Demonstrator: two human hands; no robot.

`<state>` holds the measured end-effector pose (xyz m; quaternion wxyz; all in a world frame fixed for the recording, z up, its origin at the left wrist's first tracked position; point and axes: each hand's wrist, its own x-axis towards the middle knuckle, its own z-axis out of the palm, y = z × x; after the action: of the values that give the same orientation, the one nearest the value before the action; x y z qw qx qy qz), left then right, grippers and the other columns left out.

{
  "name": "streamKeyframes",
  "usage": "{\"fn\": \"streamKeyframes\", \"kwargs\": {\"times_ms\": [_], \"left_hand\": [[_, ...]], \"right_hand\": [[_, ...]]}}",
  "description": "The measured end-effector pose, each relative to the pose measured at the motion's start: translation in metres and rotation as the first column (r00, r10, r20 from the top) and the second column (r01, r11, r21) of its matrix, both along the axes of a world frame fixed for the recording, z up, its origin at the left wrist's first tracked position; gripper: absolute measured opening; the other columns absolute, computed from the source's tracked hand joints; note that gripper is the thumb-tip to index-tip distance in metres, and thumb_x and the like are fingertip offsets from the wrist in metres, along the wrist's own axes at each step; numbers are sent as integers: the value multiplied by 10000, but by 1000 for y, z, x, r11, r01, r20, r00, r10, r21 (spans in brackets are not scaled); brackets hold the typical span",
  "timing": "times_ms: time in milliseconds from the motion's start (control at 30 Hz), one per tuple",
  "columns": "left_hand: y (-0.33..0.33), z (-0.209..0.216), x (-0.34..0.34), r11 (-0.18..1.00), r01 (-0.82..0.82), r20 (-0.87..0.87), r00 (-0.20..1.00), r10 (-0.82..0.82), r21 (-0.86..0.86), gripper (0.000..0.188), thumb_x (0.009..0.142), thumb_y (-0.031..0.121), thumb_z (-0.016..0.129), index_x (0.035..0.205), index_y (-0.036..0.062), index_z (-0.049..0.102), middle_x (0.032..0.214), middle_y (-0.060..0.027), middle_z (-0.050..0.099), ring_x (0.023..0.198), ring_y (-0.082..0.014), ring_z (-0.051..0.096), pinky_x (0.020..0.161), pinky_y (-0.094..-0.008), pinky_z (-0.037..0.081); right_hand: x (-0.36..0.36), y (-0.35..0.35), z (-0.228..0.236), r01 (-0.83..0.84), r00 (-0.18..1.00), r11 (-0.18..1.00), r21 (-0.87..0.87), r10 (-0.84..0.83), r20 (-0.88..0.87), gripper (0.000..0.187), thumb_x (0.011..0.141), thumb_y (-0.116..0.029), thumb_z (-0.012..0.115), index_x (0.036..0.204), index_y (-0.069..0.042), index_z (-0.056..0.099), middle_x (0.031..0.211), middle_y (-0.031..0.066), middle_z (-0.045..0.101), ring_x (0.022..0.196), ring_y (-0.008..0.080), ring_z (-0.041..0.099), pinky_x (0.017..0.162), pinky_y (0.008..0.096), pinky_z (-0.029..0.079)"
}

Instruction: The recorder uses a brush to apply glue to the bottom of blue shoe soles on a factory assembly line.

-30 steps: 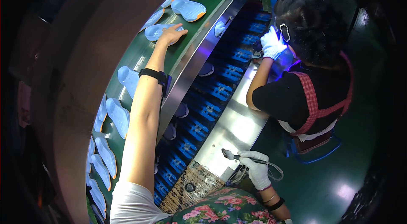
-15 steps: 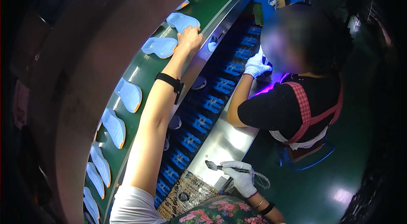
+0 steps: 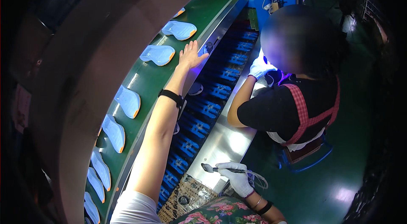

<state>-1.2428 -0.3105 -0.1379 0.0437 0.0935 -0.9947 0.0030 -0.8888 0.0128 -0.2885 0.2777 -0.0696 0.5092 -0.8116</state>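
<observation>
My left hand (image 3: 191,57), bare, is stretched over the right edge of the green conveyor belt (image 3: 148,80). Its fingers are spread and nothing is in them. Just beyond the fingertips lies a light blue insole (image 3: 180,29) with an orange patch at its heel end. Another blue insole (image 3: 158,55) rests left of the hand, apart from it. Low in the picture, my gloved right hand (image 3: 238,179) grips a dark-handled brush (image 3: 208,168) with a thin pale tube trailing behind. The brush head points left, over a metal ledge (image 3: 233,141).
Several more insoles (image 3: 113,133) lie along the belt at left. Beside it runs a lower track with blue slotted carriers (image 3: 210,109), some dark shoe-like items at its edge. At right a co-worker (image 3: 292,109) sits on a stool, white-gloved hands under violet light. Patterned brown covering (image 3: 186,198) lies near me.
My left hand has come off the far insole, moved slightly nearer and spread its fingers. That insole's orange heel now shows. My right hand still holds the brush, shifted slightly left.
</observation>
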Motion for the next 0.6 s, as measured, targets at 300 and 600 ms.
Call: {"fn": "streamKeyframes", "kwargs": {"times_ms": [300, 600], "left_hand": [[10, -12, 63, 995, 67, -104, 992, -75, -78, 920, 883, 396, 720, 1594, 51, 249, 1634, -207, 313, 1515, -347, 303, 1219, -512, 283], [-2, -15, 152, 987, 124, -157, 978, -139, -98, 940, 852, 426, 738, 1588, 71, 274, 1641, -199, 297, 1510, -361, 302, 1211, -501, 295]], "right_hand": [[24, -14, -6, -84, 996, 996, -17, 83, -20, 171, 875, -17, 741, 1041, 8, 773, 1014, 78, 772, 908, 122, 712, 841, 256, 568], [58, -31, 16, -171, 971, 985, 4, 169, -171, 134, 864, -14, 729, 982, 10, 786, 1026, 109, 772, 955, 165, 716, 889, 295, 561]]}}
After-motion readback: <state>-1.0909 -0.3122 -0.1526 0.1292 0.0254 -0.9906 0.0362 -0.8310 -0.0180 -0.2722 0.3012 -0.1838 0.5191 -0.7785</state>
